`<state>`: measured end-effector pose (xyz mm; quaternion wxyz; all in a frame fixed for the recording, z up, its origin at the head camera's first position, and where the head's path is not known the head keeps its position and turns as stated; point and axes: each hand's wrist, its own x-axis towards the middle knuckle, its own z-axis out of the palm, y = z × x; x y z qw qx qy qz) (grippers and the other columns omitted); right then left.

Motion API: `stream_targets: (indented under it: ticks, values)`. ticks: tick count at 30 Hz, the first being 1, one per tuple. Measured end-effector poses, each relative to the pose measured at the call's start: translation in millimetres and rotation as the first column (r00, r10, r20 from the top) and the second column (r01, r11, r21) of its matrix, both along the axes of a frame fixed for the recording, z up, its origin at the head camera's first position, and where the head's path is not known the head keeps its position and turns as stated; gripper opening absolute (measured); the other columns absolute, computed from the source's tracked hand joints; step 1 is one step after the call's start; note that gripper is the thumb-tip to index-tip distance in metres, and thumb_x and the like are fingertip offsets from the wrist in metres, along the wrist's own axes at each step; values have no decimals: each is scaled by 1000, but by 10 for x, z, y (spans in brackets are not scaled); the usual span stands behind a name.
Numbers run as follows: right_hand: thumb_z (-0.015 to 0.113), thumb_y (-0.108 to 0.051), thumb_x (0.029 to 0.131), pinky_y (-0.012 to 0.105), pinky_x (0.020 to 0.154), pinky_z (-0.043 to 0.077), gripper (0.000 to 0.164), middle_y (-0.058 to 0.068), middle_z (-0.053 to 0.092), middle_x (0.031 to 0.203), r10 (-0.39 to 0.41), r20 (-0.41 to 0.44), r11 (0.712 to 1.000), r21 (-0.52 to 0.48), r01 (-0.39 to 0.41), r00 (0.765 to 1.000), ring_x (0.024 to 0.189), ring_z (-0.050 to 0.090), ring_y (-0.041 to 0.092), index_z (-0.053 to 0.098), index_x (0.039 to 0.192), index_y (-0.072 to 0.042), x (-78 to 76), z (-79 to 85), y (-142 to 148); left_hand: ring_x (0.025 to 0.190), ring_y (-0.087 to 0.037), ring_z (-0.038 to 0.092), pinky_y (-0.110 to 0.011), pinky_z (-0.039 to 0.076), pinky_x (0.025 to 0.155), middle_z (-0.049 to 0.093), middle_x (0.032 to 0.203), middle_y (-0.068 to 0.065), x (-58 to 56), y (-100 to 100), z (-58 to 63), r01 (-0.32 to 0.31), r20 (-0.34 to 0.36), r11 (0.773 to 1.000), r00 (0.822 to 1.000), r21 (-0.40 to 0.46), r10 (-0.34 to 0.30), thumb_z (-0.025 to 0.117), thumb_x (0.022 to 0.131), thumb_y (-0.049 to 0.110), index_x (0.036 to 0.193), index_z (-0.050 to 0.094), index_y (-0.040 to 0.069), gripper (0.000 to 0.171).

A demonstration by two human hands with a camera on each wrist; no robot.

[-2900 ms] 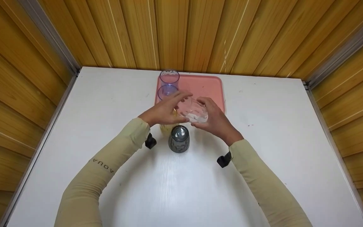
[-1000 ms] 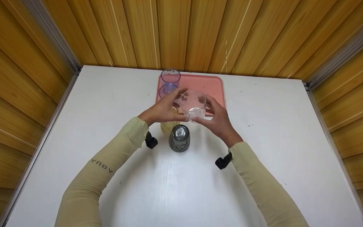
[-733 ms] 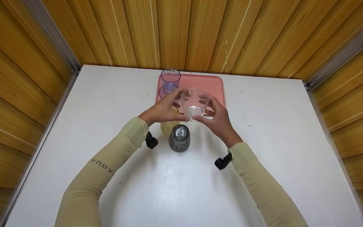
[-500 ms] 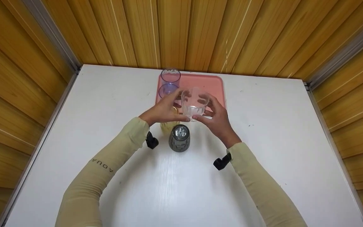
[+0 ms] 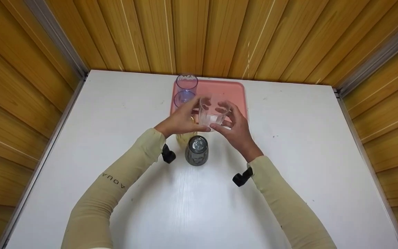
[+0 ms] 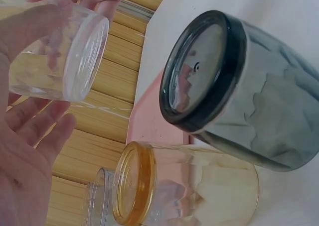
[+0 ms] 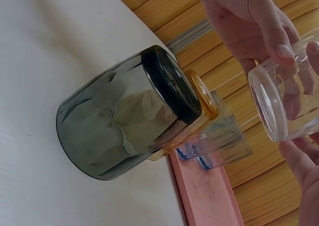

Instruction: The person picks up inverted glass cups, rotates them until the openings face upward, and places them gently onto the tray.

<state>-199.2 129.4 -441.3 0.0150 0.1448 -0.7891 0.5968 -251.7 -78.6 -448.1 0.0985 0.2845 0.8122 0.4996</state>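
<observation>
The clear, round, faceted glass or hard-plastic tumbler (image 5: 214,114), gripped between the half-curled fingers of the left hand (image 5: 184,120) and right hand (image 5: 237,129), looks light, stiff, slippery and possibly breakable, best held round its walls just beyond the thumbs.

White tabletop (image 5: 316,138), wood-patterned panels (image 5: 216,38) behind and on both sides, grey strips (image 5: 55,34) at the back corners.

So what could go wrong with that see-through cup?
The clear cup might slip, since only fingers hold it up off the table. If dropped, it might hit the grey cup standing upside down nearby. And the left hand could bump the blue cups, which look close.
</observation>
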Motion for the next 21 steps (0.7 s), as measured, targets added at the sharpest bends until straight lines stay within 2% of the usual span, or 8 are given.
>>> stream_targets:
  ticks: [4,8,15,21]
  values:
    - [78,-18,82,39,105,48,78,8,45,144,-6,0,1000,18,6,1000,134,48,26,33,145,-8,6,20,9,121,-20,54,-40,53,97,53,131,0,10,9,24,13,12,1000,1000,14,-13,87,70,31,144,34,33,91]
    - [80,-18,80,42,106,47,83,7,46,144,-13,-16,997,70,14,1000,133,48,28,31,147,-11,8,55,23,119,-18,54,-37,54,95,53,129,2,15,8,41,18,9,1000,1000,2,-18,87,70,31,144,33,35,91]
    - [80,-23,79,43,107,44,87,5,45,145,-25,-5,986,167,26,1000,130,48,25,29,149,-14,25,135,46,120,-19,53,-39,52,98,52,133,0,6,-4,46,30,28,999,999,-12,-29,87,70,30,142,33,40,90]
    - [80,-23,79,42,107,42,88,8,45,145,-21,-37,981,192,28,999,129,47,23,29,150,-14,56,208,68,121,-17,53,-37,49,101,52,133,1,-5,-1,33,52,21,998,998,-38,-52,88,69,25,144,35,37,93]
